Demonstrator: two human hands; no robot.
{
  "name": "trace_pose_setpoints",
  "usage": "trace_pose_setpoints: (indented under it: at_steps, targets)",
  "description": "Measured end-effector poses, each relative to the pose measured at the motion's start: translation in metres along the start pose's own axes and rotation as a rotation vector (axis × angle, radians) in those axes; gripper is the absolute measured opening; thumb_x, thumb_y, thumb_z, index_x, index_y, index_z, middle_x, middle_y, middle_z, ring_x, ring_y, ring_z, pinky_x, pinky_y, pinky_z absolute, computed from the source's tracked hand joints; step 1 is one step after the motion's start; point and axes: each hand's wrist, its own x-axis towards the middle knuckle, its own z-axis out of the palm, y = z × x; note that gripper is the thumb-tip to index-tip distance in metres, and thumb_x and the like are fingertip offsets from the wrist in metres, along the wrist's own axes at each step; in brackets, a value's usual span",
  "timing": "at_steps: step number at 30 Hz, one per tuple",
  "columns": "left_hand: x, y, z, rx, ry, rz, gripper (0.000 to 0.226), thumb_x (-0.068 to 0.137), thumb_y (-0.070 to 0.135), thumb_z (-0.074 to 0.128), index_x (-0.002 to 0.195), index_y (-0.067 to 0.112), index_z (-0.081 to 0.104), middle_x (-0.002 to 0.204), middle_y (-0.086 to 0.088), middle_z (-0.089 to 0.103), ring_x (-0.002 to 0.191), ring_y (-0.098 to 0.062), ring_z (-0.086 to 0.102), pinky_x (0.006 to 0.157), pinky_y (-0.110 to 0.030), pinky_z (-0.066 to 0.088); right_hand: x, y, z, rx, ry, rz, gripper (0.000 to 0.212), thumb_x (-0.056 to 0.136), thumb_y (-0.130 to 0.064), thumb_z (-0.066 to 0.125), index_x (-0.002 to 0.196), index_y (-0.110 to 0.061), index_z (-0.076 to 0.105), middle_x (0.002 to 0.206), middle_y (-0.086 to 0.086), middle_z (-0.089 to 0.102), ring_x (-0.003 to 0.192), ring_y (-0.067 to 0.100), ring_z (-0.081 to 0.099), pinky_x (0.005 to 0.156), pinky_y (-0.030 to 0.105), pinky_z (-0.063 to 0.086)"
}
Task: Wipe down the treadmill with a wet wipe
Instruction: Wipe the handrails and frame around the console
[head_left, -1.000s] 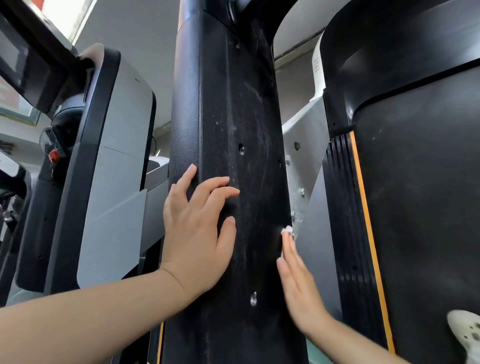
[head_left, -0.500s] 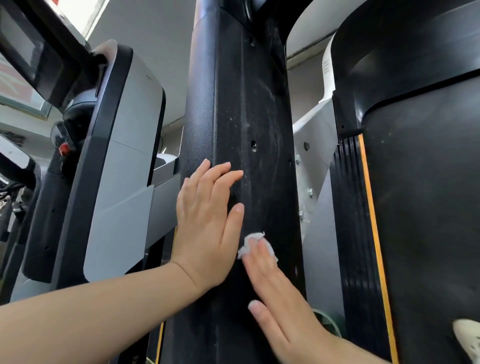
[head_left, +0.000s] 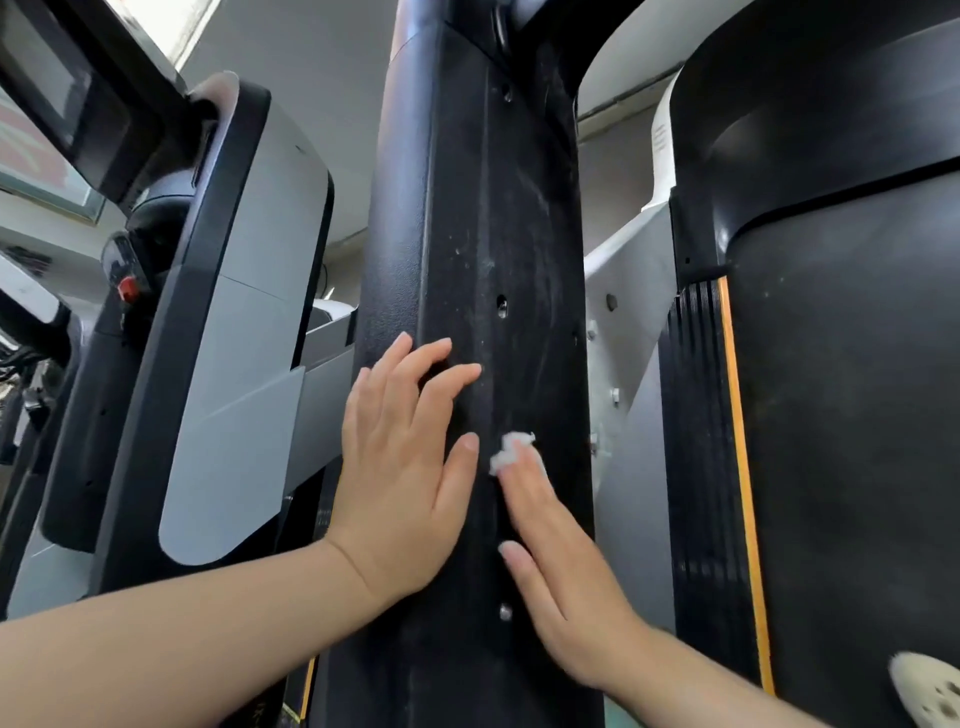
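Nearest the camera, two bare forearms reach up to a black upright post (head_left: 478, 260) of the treadmill. The left hand (head_left: 400, 462) lies flat against the post's left half, fingers spread and nearly straight, holding nothing. Just beside it, the right hand (head_left: 561, 566) presses on the post with straight fingers laid together; a crumpled white wet wipe (head_left: 509, 452) is trapped between its fingertips and the black surface, only a small tuft showing past the tips. The two hands are close but do not touch. The post carries pale dusty streaks above the hands and several small screw holes down its middle line, one just below the right thumb.

To the right of the post stands a black belt deck (head_left: 852, 415), edged by an orange stripe (head_left: 737, 441). A white perforated shoe (head_left: 930, 691) shows at the lower right corner.

Farther off on the left is a second machine with a grey and black side panel (head_left: 244, 332), a red button (head_left: 127, 287) and a dark screen (head_left: 57, 78) above.
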Motion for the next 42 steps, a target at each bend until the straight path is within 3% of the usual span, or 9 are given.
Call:
trace_pose_setpoints:
  at_steps: [4, 8, 10, 16, 24, 28, 32, 38, 42]
  targets:
    - [0.002, -0.005, -0.010, 0.189, -0.164, 0.219, 0.039, 0.088, 0.032, 0.036, 0.125, 0.025, 0.044, 0.144, -0.002, 0.032, 0.142, -0.027, 0.014, 0.112, -0.059, 0.014, 0.000, 0.042, -0.009, 0.114, 0.164, 0.514, 0.047, 0.102, -0.031, 0.029, 0.145, -0.033, 0.010, 0.143, -0.039, 0.004, 0.137, -0.016, 0.005, 0.116, 0.016, 0.008]
    - [0.054, -0.021, -0.031, 0.419, -0.529, 0.834, 0.044, 0.093, 0.039, 0.034, 0.123, 0.022, 0.060, 0.138, -0.002, 0.051, 0.134, -0.024, 0.036, 0.111, -0.047, 0.019, 0.025, 0.087, -0.033, 0.087, 0.218, 0.694, 0.048, 0.103, -0.025, 0.028, 0.150, -0.022, 0.016, 0.152, -0.018, 0.011, 0.141, -0.002, 0.011, 0.109, 0.009, 0.006]
    - [0.076, -0.025, -0.030, 0.455, -0.626, 0.978, 0.046, 0.090, 0.040, 0.035, 0.121, 0.021, 0.064, 0.134, -0.001, 0.055, 0.128, -0.025, 0.047, 0.107, -0.046, 0.026, 0.026, 0.103, -0.034, 0.135, 0.177, 0.766, 0.049, 0.104, -0.032, 0.023, 0.151, -0.024, 0.013, 0.156, -0.013, 0.010, 0.142, 0.001, 0.009, 0.108, 0.012, 0.005]
    - [0.077, -0.026, -0.015, 0.306, -0.707, 0.814, 0.045, 0.079, 0.039, 0.039, 0.104, 0.022, 0.073, 0.116, -0.003, 0.068, 0.110, -0.029, 0.062, 0.086, -0.059, 0.048, 0.072, 0.126, -0.042, 0.316, 0.213, 0.906, 0.057, 0.100, -0.051, 0.011, 0.152, -0.026, 0.011, 0.158, -0.008, 0.009, 0.145, 0.009, 0.008, 0.119, 0.034, 0.006]
    - [0.077, -0.037, -0.010, 0.301, -0.785, 0.751, 0.046, 0.082, 0.043, 0.038, 0.121, 0.031, 0.059, 0.132, 0.004, 0.057, 0.125, -0.023, 0.051, 0.098, -0.054, 0.040, 0.006, 0.106, -0.021, 0.202, 0.187, 0.675, 0.045, 0.104, -0.028, 0.025, 0.147, -0.031, 0.015, 0.153, -0.021, 0.010, 0.141, -0.005, 0.007, 0.105, 0.001, 0.003]
    - [0.079, -0.040, -0.008, 0.312, -0.771, 0.781, 0.047, 0.082, 0.042, 0.038, 0.125, 0.031, 0.054, 0.134, 0.004, 0.056, 0.126, -0.024, 0.050, 0.099, -0.054, 0.039, 0.058, 0.117, -0.046, 0.221, 0.170, 0.723, 0.046, 0.105, -0.028, 0.023, 0.150, -0.022, 0.016, 0.155, -0.013, 0.013, 0.143, 0.003, 0.010, 0.106, 0.010, 0.005]
    - [0.080, -0.034, -0.010, 0.284, -0.730, 0.808, 0.047, 0.080, 0.040, 0.038, 0.116, 0.024, 0.065, 0.126, -0.001, 0.062, 0.119, -0.027, 0.056, 0.094, -0.056, 0.043, 0.075, 0.133, -0.051, 0.334, 0.291, 0.845, 0.056, 0.097, -0.060, 0.024, 0.147, -0.035, 0.028, 0.153, -0.012, 0.026, 0.142, 0.012, 0.021, 0.117, 0.031, 0.014]
    - [0.077, -0.036, -0.010, 0.244, -0.702, 0.782, 0.046, 0.081, 0.039, 0.038, 0.115, 0.026, 0.065, 0.126, 0.001, 0.061, 0.118, -0.025, 0.056, 0.093, -0.054, 0.044, -0.018, 0.107, -0.011, 0.443, 0.277, 0.850, 0.035, 0.100, -0.044, 0.028, 0.135, -0.046, 0.026, 0.145, -0.025, 0.027, 0.136, -0.005, 0.023, 0.108, 0.015, 0.015]
    - [0.076, -0.041, -0.010, 0.256, -0.719, 0.748, 0.047, 0.084, 0.041, 0.035, 0.123, 0.029, 0.058, 0.132, 0.003, 0.057, 0.124, -0.023, 0.051, 0.097, -0.052, 0.041, 0.006, 0.119, -0.018, 0.492, 0.309, 0.949, 0.052, 0.095, -0.057, 0.030, 0.143, -0.035, 0.030, 0.149, -0.014, 0.030, 0.140, 0.007, 0.026, 0.107, 0.020, 0.017]
